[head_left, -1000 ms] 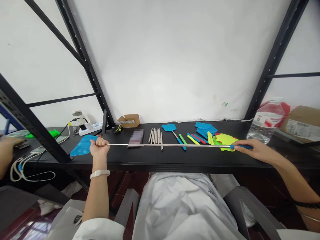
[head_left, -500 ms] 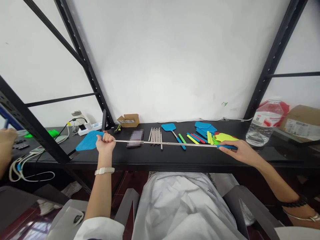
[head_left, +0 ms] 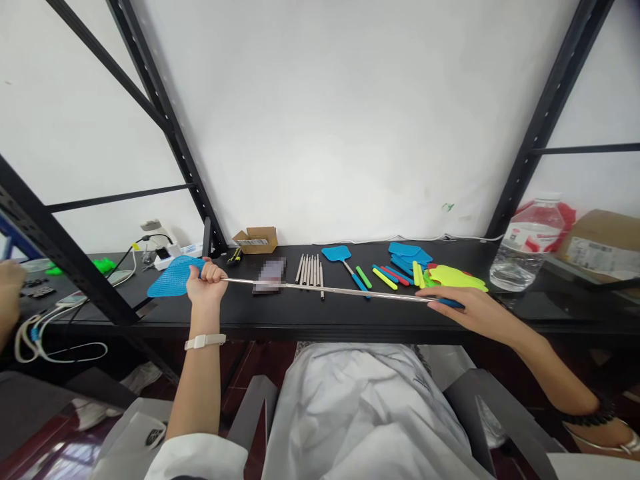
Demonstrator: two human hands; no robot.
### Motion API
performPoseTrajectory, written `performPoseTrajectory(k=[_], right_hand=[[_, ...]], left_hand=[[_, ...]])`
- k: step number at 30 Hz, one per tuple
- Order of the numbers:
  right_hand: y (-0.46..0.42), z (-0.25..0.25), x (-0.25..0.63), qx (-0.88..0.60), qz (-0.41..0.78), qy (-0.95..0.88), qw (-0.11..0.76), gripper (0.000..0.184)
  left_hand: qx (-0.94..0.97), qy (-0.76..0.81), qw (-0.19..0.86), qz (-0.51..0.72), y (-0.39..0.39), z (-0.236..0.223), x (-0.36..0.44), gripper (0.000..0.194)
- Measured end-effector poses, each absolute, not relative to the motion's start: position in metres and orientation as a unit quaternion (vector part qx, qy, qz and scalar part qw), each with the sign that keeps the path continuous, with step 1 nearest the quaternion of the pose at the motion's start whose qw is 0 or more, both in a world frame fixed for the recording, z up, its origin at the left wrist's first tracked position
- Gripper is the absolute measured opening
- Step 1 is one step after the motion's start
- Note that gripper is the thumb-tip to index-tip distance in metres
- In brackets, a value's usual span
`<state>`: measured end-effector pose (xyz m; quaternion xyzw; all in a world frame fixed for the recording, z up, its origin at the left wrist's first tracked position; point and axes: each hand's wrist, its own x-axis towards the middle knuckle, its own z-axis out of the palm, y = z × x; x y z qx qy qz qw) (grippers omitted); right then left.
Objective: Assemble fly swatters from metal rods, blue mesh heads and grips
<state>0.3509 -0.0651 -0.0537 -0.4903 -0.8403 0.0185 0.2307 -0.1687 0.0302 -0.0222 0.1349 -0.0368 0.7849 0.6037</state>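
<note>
A fly swatter (head_left: 325, 289) with a long extended metal rod stretches across the desk front. My left hand (head_left: 206, 283) is closed around its neck, just beside the blue mesh head (head_left: 171, 277). At the other end my right hand (head_left: 467, 307) grips the blue handle (head_left: 451, 303) between thumb and straighter fingers; part of the handle is hidden. Behind the rod lie a shorter blue fly swatter (head_left: 340, 255), several bare metal rods (head_left: 311, 270), coloured handle tubes (head_left: 386, 278), blue swatter heads (head_left: 407, 252) and yellow-green swatter heads (head_left: 457, 277).
The black desk (head_left: 280, 313) bears a small open cardboard box (head_left: 257, 241), a blurred-out flat item (head_left: 270, 275) and a yellow-black cutter (head_left: 235, 256). A large water bottle (head_left: 523, 247) and a carton (head_left: 603, 247) stand right. Metal uprights flank the desk; another person's hand (head_left: 10, 283) shows far left.
The right end of the fly swatter has dipped, so the rod slopes more. My right hand has shifted slightly left and down, its fingers straighter. My left hand keeps its hold.
</note>
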Motion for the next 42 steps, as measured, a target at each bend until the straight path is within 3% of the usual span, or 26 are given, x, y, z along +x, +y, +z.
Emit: performPoseTrajectory(k=[15, 28, 36, 42], right_hand=[[-0.074, -0.038, 0.34, -0.466, 0.116, -0.855, 0.198, 0.034], [-0.073, -0.021, 0.379, -0.454, 0.239, -0.85, 0.125, 0.039], [-0.055, -0.039, 0.403, -0.479, 0.302, -0.814, 0.132, 0.044], [-0.044, -0.056, 0.469, -0.611, 0.211, -0.744, 0.169, 0.051]], left_hand=[[0.223, -0.096, 0.593, 0.768, -0.001, 0.002, -0.209, 0.038], [0.168, -0.117, 0.565, 0.799, -0.009, -0.002, -0.233, 0.038], [0.191, -0.012, 0.592, 0.783, 0.007, -0.011, -0.201, 0.036], [0.305, 0.114, 0.603, 0.728, 0.023, -0.017, -0.162, 0.026]])
